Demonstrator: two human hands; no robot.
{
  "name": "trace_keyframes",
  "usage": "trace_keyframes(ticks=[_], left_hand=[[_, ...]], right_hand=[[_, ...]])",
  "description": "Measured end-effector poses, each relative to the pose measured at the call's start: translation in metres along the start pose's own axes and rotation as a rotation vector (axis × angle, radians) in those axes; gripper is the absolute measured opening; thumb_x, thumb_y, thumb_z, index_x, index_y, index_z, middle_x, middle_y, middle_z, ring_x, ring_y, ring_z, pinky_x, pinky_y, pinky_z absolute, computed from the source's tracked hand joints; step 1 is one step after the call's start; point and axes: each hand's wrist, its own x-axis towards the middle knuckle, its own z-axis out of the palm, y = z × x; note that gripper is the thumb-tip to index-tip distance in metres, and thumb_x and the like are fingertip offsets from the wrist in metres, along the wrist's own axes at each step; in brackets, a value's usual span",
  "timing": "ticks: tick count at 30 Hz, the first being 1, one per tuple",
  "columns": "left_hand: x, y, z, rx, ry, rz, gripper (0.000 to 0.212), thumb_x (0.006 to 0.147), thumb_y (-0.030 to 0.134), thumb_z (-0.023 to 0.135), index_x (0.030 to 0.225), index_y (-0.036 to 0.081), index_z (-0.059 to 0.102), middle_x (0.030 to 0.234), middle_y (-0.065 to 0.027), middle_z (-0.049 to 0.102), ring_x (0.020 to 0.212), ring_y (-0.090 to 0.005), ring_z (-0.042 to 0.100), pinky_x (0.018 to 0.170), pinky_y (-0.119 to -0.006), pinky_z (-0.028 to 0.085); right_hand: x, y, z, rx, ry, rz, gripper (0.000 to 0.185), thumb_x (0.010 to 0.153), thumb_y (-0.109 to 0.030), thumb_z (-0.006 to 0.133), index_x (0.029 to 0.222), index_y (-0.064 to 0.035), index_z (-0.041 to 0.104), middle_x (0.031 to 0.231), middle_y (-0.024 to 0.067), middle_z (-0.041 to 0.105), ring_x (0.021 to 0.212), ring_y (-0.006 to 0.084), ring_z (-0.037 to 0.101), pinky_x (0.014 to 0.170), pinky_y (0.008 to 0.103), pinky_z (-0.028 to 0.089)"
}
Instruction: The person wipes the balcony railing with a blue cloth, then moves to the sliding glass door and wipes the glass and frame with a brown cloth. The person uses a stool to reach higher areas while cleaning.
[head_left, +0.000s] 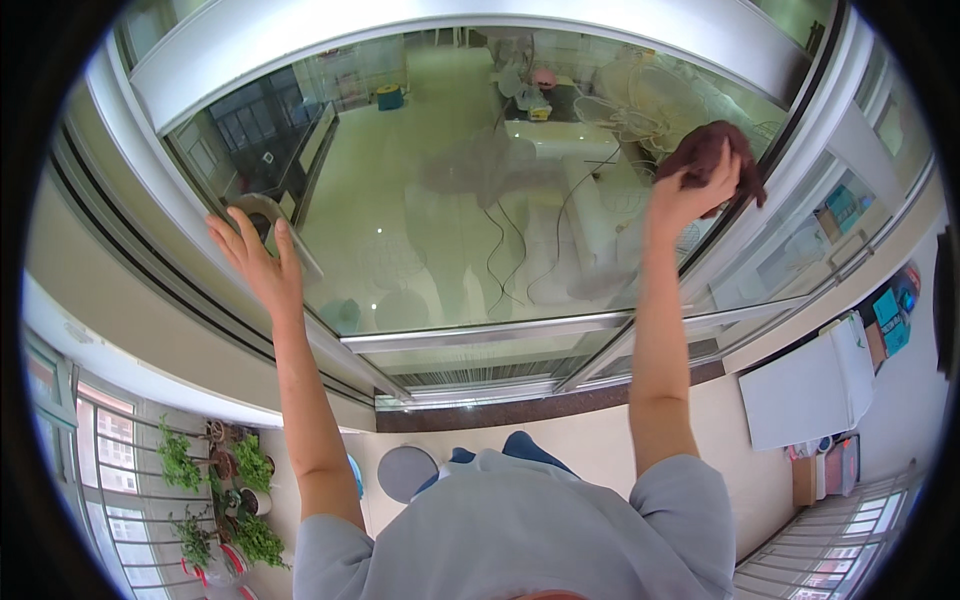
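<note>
A glass sliding door (420, 217) in a white metal frame stands before me, with a room visible through it and faint reflections on the pane. My right hand (701, 187) grips a bunched dark red cloth (705, 154) against the upper right of the pane, beside the frame. My left hand (262, 262) is raised at the pane's left side, fingers spread and holding nothing, near the door's curved handle (304, 251). Whether its fingertips touch the frame cannot be told.
A round grey stool (407, 474) stands on the floor by my feet. Potted plants (253, 461) line the barred window at lower left. To the right are a white cabinet (806, 382) and a box (804, 481). A dark stone sill (510, 411) runs below the door.
</note>
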Motion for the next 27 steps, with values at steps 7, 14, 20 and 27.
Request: trace_keyframes(ticks=[7, 14, 20, 27], left_hand=[[0.001, -0.014, -0.002, -0.029, 0.013, -0.009, 0.065, 0.100, 0.031, 0.063, 0.155, 0.005, 0.039, 0.165, -0.0278, 0.019, 0.152, -0.0477, 0.018, 0.122, -0.053, 0.019], [-0.032, -0.009, -0.037, -0.144, -0.024, -0.221, 0.055, 0.105, 0.030, 0.056, 0.152, 0.004, 0.044, 0.165, -0.0244, 0.023, 0.151, -0.0405, 0.027, 0.121, -0.047, 0.024], [-0.077, -0.009, -0.049, -0.416, -0.072, -0.454, 0.053, 0.108, 0.033, 0.051, 0.151, 0.005, 0.042, 0.158, -0.0173, 0.037, 0.141, -0.0315, 0.044, 0.107, -0.040, 0.044], [-0.127, -0.037, -0.065, -0.589, 0.072, -0.748, 0.048, 0.108, 0.027, 0.053, 0.147, 0.001, 0.043, 0.147, -0.0133, 0.046, 0.120, -0.0226, 0.056, 0.096, -0.038, 0.053]], right_hand=[[-0.170, -0.111, -0.019, 0.106, -0.779, -0.618, 0.048, 0.079, -0.013, 0.063, 0.126, -0.0216, 0.066, 0.122, 0.0059, 0.056, 0.122, 0.0351, 0.054, 0.092, 0.0613, 0.033], [-0.159, -0.183, 0.020, 0.285, -0.506, -0.388, 0.043, 0.070, -0.018, 0.074, 0.113, -0.0154, 0.069, 0.124, 0.0141, 0.055, 0.131, 0.0428, 0.047, 0.098, 0.0640, 0.032], [-0.197, -0.303, 0.065, 0.532, -0.718, -0.503, 0.007, 0.077, -0.016, 0.065, 0.081, -0.0102, 0.067, 0.123, 0.0109, 0.062, 0.132, 0.0320, 0.048, 0.082, 0.0577, 0.036], [-0.299, -0.362, 0.056, 0.806, -1.033, -0.757, 0.018, 0.088, -0.019, 0.060, 0.102, -0.0110, 0.067, 0.123, 0.0051, 0.059, 0.138, 0.0287, 0.041, 0.098, 0.0611, 0.041]])
